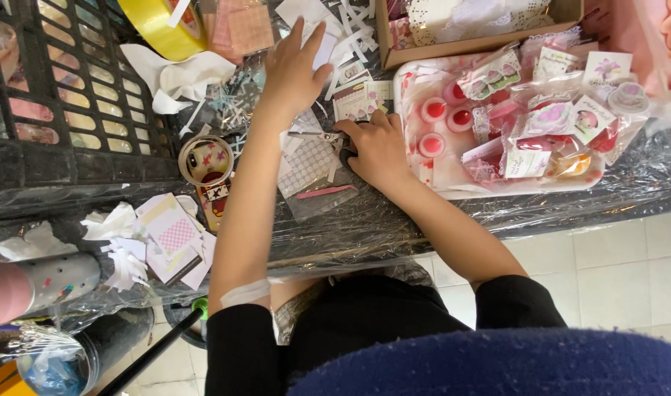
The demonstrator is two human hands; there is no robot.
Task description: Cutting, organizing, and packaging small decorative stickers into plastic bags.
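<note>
The left hand (295,70) is stretched forward, fingers spread and flat on white paper scraps (334,37). The right hand (378,147) is curled, knuckles up, over a dotted sticker sheet (306,163) on the plastic-wrapped table (365,227); whether anything is gripped cannot be told. A white tray (423,176) of pink packets is seen just beside it.

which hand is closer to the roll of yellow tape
Left. The left hand lies flat on paper scraps just right of the yellow tape roll in the picture. The right hand is lower and farther right, beside the white tray.
</note>
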